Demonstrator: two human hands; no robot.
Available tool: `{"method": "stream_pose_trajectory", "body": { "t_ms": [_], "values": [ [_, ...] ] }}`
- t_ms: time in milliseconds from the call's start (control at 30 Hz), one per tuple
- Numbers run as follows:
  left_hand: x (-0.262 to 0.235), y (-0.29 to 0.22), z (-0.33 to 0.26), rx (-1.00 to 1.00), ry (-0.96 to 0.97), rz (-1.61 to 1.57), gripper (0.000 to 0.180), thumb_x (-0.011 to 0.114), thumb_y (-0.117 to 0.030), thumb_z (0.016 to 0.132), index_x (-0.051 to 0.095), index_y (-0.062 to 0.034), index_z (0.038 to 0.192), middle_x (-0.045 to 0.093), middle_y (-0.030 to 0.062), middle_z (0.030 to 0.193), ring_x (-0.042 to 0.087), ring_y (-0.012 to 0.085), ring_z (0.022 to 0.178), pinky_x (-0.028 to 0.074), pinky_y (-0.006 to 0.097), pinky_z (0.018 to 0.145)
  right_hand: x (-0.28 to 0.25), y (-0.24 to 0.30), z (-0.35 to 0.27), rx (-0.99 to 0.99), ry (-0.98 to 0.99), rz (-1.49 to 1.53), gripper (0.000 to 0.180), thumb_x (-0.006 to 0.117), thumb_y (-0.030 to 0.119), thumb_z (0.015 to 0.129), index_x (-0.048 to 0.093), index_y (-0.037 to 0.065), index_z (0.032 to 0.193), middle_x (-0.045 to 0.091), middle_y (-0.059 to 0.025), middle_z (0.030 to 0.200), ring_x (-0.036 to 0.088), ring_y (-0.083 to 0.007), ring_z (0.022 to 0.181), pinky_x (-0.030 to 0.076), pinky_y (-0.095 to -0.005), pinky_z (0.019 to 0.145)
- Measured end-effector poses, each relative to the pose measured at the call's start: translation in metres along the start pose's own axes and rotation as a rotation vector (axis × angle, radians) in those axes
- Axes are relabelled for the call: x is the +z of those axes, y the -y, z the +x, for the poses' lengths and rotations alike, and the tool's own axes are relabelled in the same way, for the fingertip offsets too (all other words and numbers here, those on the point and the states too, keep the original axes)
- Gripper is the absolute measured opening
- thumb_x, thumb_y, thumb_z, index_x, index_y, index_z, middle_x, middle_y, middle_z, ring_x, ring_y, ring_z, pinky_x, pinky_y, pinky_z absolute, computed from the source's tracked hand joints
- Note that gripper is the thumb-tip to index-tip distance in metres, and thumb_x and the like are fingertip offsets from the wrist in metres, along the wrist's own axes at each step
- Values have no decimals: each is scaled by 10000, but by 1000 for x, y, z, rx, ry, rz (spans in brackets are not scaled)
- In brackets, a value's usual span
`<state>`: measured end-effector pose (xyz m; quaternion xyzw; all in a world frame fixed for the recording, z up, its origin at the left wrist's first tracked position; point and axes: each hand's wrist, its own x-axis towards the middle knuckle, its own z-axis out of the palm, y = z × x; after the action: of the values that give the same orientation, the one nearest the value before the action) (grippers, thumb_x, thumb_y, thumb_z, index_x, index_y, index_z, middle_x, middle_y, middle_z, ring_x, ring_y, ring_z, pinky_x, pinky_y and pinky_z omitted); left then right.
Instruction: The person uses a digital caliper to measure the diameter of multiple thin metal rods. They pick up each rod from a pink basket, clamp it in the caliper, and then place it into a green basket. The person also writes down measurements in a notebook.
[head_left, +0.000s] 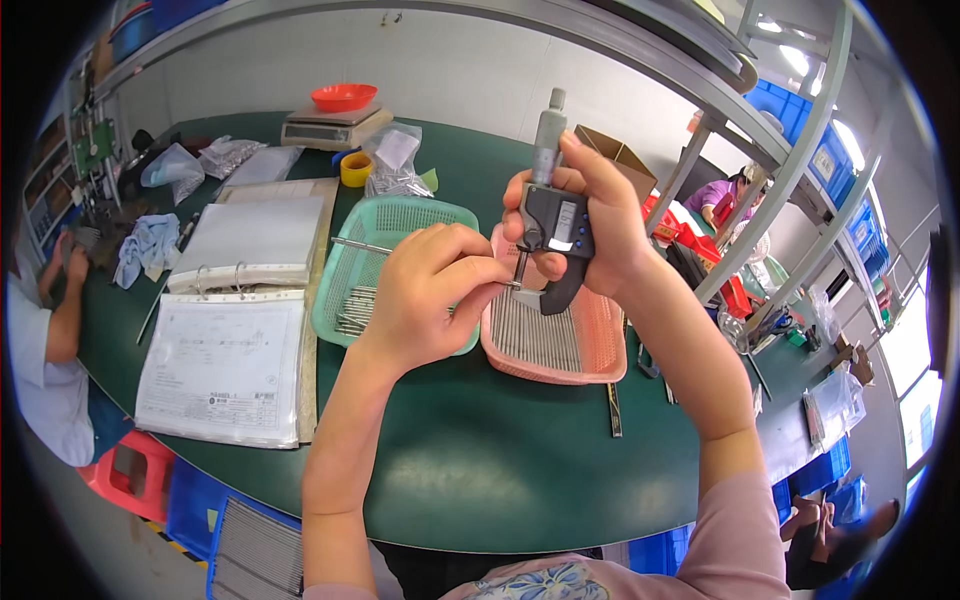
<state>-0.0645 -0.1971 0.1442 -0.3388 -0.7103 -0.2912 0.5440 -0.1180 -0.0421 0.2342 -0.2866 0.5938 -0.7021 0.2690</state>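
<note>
My right hand (600, 215) is closed round a digital micrometer (556, 222), dark grey with a small display and a silver thimble pointing up. Pinched in the fingers of my left hand (433, 295) is a thin metal rod (362, 246). Its long end sticks out to the left over the green basket (455, 214), and its other end lies at the micrometer's jaws; whether they touch it I cannot tell. Several loose rods (357, 310) lie in the green basket. Below the micrometer, the pink basket (560, 374) holds many similar rods (535, 335) side by side.
An open ring binder (222, 370) with a drawing lies left. Behind are a scale (335, 128) with a red dish (343, 97), yellow tape (355, 169) and plastic bags (395, 165). A steel shelf frame (790, 190) stands right. Another person (45, 340) sits at the left.
</note>
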Motion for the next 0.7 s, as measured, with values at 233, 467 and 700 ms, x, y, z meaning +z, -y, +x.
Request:
{"method": "stream_pose_trajectory", "body": {
  "t_ms": [233,467,700],
  "values": [
    [0,7,-7,-114,74,-73,178,672,-16,600,582,-57,748,529,42,738,510,217,660,387,308,561,-2,-7,10,78,-81,18,553,355,504,833,535,-19,822,582,-123,631,456,-131,314,402,-220,316],
    [-2,5,-7,-90,87,-58,166,671,-24,600,586,-60,737,531,36,715,496,205,630,372,305,539,-3,-9,7,91,-34,37,568,359,521,832,535,-19,831,584,-125,621,476,-124,327,396,-224,307],
    [-3,1,-5,-64,101,-42,159,669,-12,598,603,-63,733,526,27,691,485,187,594,361,294,515,-6,-7,3,76,12,35,571,265,467,875,536,-36,849,581,-144,632,455,-147,322,398,-240,319]
  ]
}}
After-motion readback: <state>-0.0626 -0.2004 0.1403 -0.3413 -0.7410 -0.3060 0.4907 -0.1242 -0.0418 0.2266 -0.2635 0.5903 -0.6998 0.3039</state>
